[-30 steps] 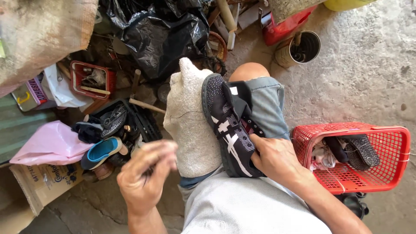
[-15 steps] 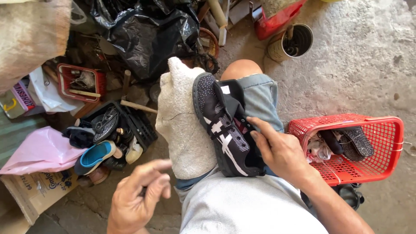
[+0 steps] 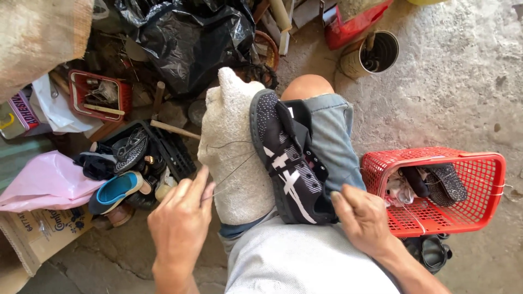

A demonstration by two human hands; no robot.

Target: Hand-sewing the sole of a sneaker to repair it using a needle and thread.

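You're mid-stitch on the shoe (image 3: 291, 163), which lies on its side across your thigh against a white cloth (image 3: 234, 147). Your left hand (image 3: 180, 228) has its fingertips pressed together, pinching the thread (image 3: 231, 171) that runs taut up to the sole edge. Your right hand (image 3: 362, 218) rests on the heel, fingers loosely curled, steadying it. Next, I'd judge, calls for an even pull to seat the stitch while the heel stays braced. A red basket (image 3: 479, 179) sits beside your right knee.
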